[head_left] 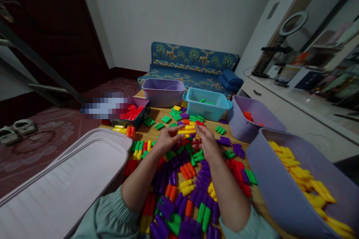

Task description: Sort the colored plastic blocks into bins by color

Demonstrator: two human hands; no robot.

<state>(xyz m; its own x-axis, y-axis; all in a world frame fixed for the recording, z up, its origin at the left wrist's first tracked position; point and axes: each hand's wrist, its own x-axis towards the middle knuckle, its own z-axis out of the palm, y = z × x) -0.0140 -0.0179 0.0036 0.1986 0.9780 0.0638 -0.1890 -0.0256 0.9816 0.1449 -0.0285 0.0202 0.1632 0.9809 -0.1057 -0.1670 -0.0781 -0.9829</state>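
Yellow bullet-shaped plastic building blocks (186, 131) are held between my two hands over the middle of the table. My left hand (167, 139) grips their left end with thumb and fingers. At the right end, my right hand (206, 141) closes its fingers on the same yellow blocks. Whether they are joined together is too blurred to tell. Beneath and around my hands lie many loose blocks, among them purple blocks (203, 175), orange blocks (187, 171), green blocks (204, 214) and red blocks (238, 173).
A purple bin (164, 99) and a blue bin (207, 109) stand at the back. On the right are a purple bin (239, 123) with orange blocks and a large bin (259, 164) with yellow blocks. Left are a box (146, 102) of red blocks and stacked pale lids (70, 186).
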